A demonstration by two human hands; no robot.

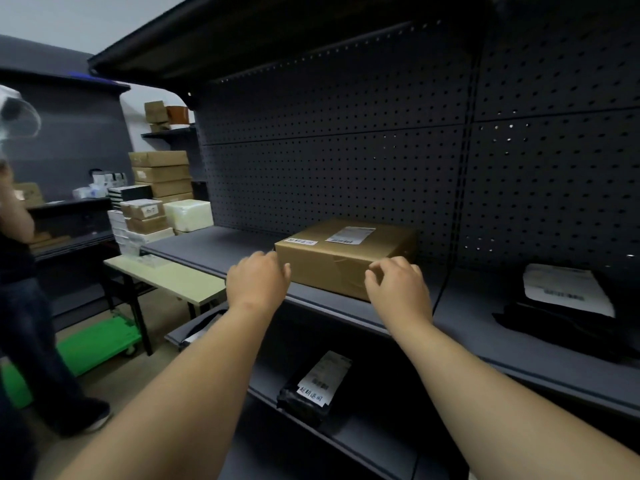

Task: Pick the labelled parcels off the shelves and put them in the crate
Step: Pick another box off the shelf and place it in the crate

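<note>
From the head camera, looking down along two bare forearms toward a dark metal shelf [214,249] with a pegboard back. A brown cardboard box [346,258] sits on this shelf, well back from the front lip, with a white shipping label [349,235] and a smaller white sticker [302,241] on its top.

The left hand [258,278] is at the box's near left corner, fingers loosely curled, holding nothing; whether the fingertips touch the cardboard cannot be told. The right hand [398,285] is in front of the box's near right corner, fingers bent as if ready to close, also holding nothing.

To lift it well, each hand probably wants to slide round to a side face, thumbs on top and fingers low, then draw the box toward the lip before raising it, keeping it level. The front face looks creased, so squeezing there may buckle it.

On the shelf below lies a black bag [311,393] with white labels, and to the right another black bag [561,317] under a white sheet. No crate can be made out. At the left edge stands another person [20,289], beside a low table [166,278] and stacked boxes [162,174].
</note>
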